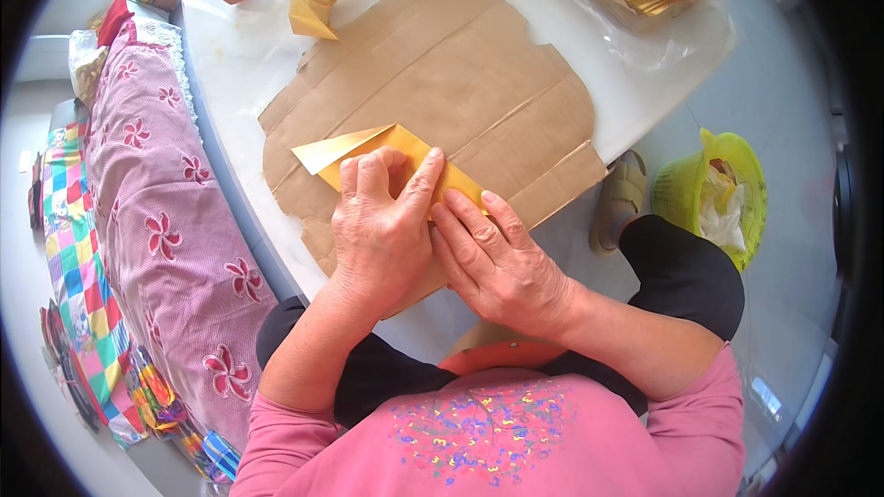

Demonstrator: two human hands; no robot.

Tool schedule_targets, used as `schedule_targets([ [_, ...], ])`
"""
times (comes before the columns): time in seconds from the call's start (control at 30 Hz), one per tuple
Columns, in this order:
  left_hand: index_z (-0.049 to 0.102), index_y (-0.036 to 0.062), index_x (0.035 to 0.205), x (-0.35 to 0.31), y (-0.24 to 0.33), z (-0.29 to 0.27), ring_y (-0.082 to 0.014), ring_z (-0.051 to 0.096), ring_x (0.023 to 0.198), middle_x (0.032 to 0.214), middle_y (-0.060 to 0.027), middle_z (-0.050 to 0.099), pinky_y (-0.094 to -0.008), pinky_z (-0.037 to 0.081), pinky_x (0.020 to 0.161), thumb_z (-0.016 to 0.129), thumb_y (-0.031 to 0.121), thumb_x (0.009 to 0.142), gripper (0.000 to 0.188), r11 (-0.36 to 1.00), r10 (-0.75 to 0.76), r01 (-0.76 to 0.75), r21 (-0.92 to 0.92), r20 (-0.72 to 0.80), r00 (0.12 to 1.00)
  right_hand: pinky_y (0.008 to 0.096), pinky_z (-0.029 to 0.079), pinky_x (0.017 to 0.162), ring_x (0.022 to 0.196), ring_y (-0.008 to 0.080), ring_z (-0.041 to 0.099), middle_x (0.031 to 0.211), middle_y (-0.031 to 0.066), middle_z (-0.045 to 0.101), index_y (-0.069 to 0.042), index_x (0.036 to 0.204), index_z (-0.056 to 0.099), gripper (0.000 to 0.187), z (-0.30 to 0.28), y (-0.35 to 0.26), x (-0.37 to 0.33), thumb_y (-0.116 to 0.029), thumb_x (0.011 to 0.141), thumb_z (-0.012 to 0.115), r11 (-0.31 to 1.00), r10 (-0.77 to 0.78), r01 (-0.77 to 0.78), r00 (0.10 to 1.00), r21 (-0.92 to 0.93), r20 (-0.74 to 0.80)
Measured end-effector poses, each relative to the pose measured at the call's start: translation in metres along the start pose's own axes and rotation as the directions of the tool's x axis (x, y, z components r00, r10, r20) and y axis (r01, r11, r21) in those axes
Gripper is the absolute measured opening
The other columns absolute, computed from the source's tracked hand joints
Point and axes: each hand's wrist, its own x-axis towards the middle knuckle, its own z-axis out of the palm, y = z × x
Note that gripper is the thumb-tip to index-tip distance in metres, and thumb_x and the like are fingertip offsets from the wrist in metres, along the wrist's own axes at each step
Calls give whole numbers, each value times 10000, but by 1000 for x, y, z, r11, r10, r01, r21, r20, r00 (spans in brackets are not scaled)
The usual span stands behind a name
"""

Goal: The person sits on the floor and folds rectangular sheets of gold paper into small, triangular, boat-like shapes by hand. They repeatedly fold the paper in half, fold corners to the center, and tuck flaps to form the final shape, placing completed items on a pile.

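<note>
A pink printed top (599,446) over black trousers (686,267).
The chest carries a rounded print (483,428) of small scattered blue, yellow, red and green marks; the left sleeve (287,437) and right sleeve (704,396) are plain pink, ending near the elbows. Left hand (382,216) and right hand (505,267) are bare. Far right, an olive-tan shoe (619,201) appears strapped.

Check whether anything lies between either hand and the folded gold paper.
Nothing visible does: the left hand and right hand both rest directly on the gold paper, which lies on the cardboard.
</note>
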Motion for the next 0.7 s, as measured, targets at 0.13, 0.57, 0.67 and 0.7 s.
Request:
schedule_targets([
  [0.13,682,102,1167,1,0,0,-295,531,983,1053,-112,521,-370,537,693,669,62,716,453,998,29,-31,58,36,999,491,372,1113,1294,319,513,1302,197,578,53,1214,601,422,-2,2,1,-150,849,539,1000,-7,7,1000,-1,1],
  [0.57,670,66,1175,-1,-3,-2,-306,516,958,1053,-119,506,-391,506,774,625,37,729,449,992,80,-84,94,38,996,484,513,967,1099,375,637,1066,222,655,93,1109,587,340,-26,13,-23,-70,811,608,994,42,-48,997,-96,-66],
  [0.67,669,77,1184,-2,-2,-1,-304,518,968,1056,-114,507,-396,512,761,615,21,743,447,992,77,-80,97,32,996,490,516,955,1098,385,631,1052,222,648,96,1114,580,349,-31,17,-27,-133,854,626,988,49,-54,998,-141,-42],
  [0.7,673,88,1186,-2,-2,-1,-302,524,976,1060,-108,513,-402,518,752,612,8,755,442,992,71,-74,98,30,997,497,511,958,1108,391,622,1066,228,639,99,1124,575,377,-34,20,-28,-176,871,625,992,75,-80,996,-100,-50],
])
